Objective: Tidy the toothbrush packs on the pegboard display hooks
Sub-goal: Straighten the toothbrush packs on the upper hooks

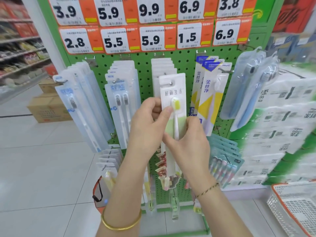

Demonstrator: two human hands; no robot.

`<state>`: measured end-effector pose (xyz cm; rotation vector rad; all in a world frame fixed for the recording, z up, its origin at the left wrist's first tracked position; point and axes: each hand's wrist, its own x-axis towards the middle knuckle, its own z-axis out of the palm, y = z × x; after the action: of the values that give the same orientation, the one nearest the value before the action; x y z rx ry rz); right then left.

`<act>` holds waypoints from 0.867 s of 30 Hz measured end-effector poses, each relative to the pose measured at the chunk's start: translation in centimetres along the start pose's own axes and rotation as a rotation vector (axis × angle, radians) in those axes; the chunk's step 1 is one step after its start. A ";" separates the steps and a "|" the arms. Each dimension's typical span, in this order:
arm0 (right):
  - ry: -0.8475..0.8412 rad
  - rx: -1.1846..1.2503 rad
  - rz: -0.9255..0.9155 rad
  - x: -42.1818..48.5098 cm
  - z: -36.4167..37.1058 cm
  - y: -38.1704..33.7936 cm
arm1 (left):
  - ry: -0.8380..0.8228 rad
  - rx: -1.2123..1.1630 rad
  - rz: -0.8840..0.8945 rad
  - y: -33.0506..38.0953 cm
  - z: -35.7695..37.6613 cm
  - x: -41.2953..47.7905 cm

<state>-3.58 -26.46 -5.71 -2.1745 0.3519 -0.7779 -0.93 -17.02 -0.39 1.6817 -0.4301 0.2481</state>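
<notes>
Two hands, left (147,120), right (188,142), grip one toothbrush pack (172,93)

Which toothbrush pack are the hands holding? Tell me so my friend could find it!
Find the green pegboard under the orange price tags. On the middle hook of its top row, below the lower 5.9 tag, hangs the front pack, gripped by the left hand and right hand. Unlike the neighbouring packs, it shows one white toothbrush with yellow bristles on a white-and-pale-green card.
</notes>
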 end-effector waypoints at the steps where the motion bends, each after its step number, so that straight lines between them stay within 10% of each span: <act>1: -0.001 -0.016 0.004 0.1 0.1 -0.1 | 0.012 0.009 0.002 -0.1 -0.1 0.2; 11: -0.058 -0.062 -0.081 1.2 0.4 1.0 | 0.055 0.163 -0.027 -1.7 0.3 2.1; 18: 0.207 0.013 -0.365 8.2 -2.7 -3.1 | 0.065 0.342 0.002 -1.8 0.2 3.0; 26: -0.140 -0.197 -0.283 14.5 -4.0 -7.5 | 0.043 0.386 0.000 -1.4 -0.2 2.7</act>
<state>5.08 -30.78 8.01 -2.4842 0.0503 -0.7636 2.16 -17.08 -0.56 2.0488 -0.3658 0.3854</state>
